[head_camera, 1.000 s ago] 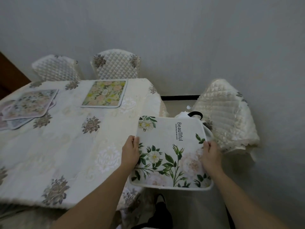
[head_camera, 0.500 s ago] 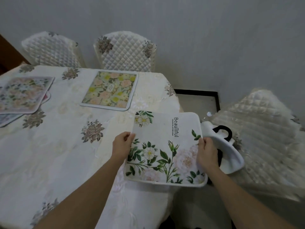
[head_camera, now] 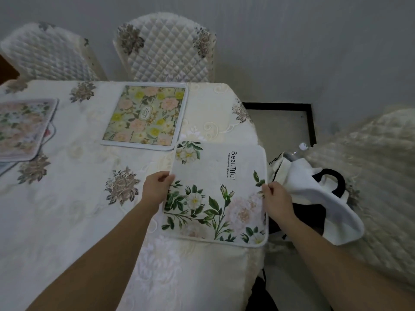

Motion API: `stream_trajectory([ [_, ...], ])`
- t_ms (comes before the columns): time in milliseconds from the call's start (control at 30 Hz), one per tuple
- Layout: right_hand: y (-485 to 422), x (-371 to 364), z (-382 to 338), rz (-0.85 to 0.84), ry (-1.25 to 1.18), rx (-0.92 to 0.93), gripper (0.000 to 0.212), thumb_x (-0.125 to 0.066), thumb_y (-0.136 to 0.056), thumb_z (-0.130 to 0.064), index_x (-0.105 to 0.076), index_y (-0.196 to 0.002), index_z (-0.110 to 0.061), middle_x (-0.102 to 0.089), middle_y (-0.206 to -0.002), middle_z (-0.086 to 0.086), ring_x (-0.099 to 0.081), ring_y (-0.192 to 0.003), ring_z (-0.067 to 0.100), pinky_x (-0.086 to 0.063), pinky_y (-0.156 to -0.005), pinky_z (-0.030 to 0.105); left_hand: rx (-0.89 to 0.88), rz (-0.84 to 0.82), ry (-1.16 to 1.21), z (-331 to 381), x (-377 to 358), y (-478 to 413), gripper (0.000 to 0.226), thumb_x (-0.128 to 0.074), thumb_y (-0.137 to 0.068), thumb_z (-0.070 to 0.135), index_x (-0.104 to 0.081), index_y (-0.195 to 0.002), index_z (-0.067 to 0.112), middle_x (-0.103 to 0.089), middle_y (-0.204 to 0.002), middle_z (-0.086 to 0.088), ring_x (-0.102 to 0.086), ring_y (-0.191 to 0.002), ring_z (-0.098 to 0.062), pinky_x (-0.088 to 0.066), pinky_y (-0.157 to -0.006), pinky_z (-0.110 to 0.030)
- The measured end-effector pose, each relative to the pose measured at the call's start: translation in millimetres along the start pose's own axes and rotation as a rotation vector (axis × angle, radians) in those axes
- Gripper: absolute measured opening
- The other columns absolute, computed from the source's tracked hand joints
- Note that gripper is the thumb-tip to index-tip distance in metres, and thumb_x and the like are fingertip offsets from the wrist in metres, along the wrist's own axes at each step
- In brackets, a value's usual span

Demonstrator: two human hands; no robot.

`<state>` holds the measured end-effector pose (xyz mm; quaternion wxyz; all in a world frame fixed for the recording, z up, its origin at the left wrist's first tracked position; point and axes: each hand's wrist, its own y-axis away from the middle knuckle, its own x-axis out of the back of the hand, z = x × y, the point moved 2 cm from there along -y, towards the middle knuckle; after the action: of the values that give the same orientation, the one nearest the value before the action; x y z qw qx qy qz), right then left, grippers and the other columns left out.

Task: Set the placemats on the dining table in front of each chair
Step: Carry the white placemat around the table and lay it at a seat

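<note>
A home dining room — clothed table (head_camera: 67, 221), quilt-covered chairs (head_camera: 168, 48), floral placemats (head_camera: 146, 115).

Far-left placemats (head_camera: 22, 129) cut by left edge; lower ones mostly hidden under top one. Right chair (head_camera: 381, 176) blurred. Small print under "Beautiful" unreadable.

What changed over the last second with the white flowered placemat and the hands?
The white placemat came in from off the table's end over the table corner, near the chair. Both hands, left and right, kept their grip on its sides. The green placemat stayed put.
</note>
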<state>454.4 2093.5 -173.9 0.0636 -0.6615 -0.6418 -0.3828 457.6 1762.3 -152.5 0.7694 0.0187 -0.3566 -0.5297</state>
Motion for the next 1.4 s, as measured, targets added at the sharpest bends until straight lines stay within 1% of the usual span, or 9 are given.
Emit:
stream_trajectory([
  [33,-2,-2,1,-0.01,0.01,-0.011,0.025,-0.045,-0.1,-0.025,-0.058,-0.096,-0.004,-0.06,-0.087,0.008,-0.054,-0.08,0.025,-0.035,-0.066,0.031,0.017,0.001,0.0,-2,1,-3,0.005,-0.068,-0.089,0.023,-0.068,-0.088,0.018,-0.07,-0.089,-0.009,-0.066,-0.092,-0.031,-0.053,-0.091,-0.048],
  [167,-5,-1,-2,-0.047,0.042,-0.028,0.028,-0.05,-0.098,-0.026,-0.06,-0.084,-0.004,-0.059,-0.074,0.005,-0.054,-0.072,0.023,-0.034,-0.056,0.03,0.102,0.013,0.006,-17,3,-7,0.026,-0.07,-0.088,0.024,-0.07,-0.107,0.006,-0.071,-0.097,-0.011,-0.067,-0.096,-0.03,-0.053,-0.093,-0.048],
  [300,-4,0,-5,-0.06,0.062,-0.04,0.034,-0.054,-0.095,-0.024,-0.058,-0.076,0.005,-0.061,-0.072,0.017,-0.052,-0.066,0.025,-0.035,-0.055,0.025,0.141,0.035,0.028,-24,6,-6,0.034,-0.072,-0.086,0.023,-0.068,-0.113,0.004,-0.07,-0.101,-0.013,-0.065,-0.098,-0.028,-0.052,-0.095,-0.048],
  [533,3,-2,0,-0.079,0.114,-0.05,0.035,-0.056,-0.091,-0.023,-0.044,-0.061,-0.01,-0.047,-0.057,0.008,-0.044,-0.055,0.021,-0.033,-0.052,0.03,0.134,0.052,0.009,-29,10,0,0.03,-0.074,-0.084,0.022,-0.07,-0.11,0.007,-0.069,-0.092,-0.006,-0.065,-0.089,-0.023,-0.053,-0.093,-0.043],
  [833,10,-1,1,-0.112,0.111,-0.06,0.036,-0.056,-0.092,-0.025,-0.047,-0.062,-0.008,-0.052,-0.059,0.011,-0.05,-0.056,0.025,-0.039,-0.054,0.03,0.073,0.102,-0.152,-28,12,10,0.026,-0.072,-0.086,0.025,-0.069,-0.106,0.009,-0.066,-0.09,-0.003,-0.06,-0.085,-0.018,-0.045,-0.079,-0.029],
  [967,10,-3,1,-0.097,0.108,-0.077,0.034,-0.056,-0.091,-0.026,-0.054,-0.065,-0.004,-0.058,-0.064,0.013,-0.055,-0.062,0.027,-0.043,-0.058,0.032,0.046,0.126,-0.184,-28,10,9,0.024,-0.071,-0.086,0.025,-0.069,-0.105,0.009,-0.067,-0.088,-0.001,-0.061,-0.084,-0.018,-0.046,-0.078,-0.029],
  [1067,10,-4,1,-0.084,0.118,-0.078,0.037,-0.056,-0.092,-0.027,-0.06,-0.074,0.006,-0.065,-0.072,0.018,-0.056,-0.065,0.025,-0.042,-0.057,0.029,0.023,0.136,-0.185,-30,10,9,0.024,-0.071,-0.086,0.026,-0.07,-0.104,0.01,-0.067,-0.087,-0.002,-0.063,-0.086,-0.02,-0.051,-0.082,-0.032],
  [1267,12,-3,-4,-0.093,0.186,-0.041,0.035,-0.055,-0.093,-0.027,-0.064,-0.08,0.005,-0.068,-0.077,0.017,-0.063,-0.076,0.032,-0.043,-0.059,0.029,-0.031,0.143,-0.204,-32,11,11,0.023,-0.07,-0.087,0.025,-0.069,-0.103,0.009,-0.067,-0.086,-0.002,-0.062,-0.082,-0.018,-0.049,-0.079,-0.03],
  [1400,14,-1,-7,-0.094,0.367,-0.03,0.04,-0.053,-0.093,-0.035,-0.06,-0.068,-0.004,-0.064,-0.064,0.011,-0.062,-0.063,0.027,-0.049,-0.056,0.032,-0.118,0.152,-0.264,-32,10,9,0.019,-0.067,-0.089,0.02,-0.066,-0.104,0.007,-0.065,-0.087,-0.002,-0.059,-0.079,-0.017,-0.051,-0.078,-0.033],
])
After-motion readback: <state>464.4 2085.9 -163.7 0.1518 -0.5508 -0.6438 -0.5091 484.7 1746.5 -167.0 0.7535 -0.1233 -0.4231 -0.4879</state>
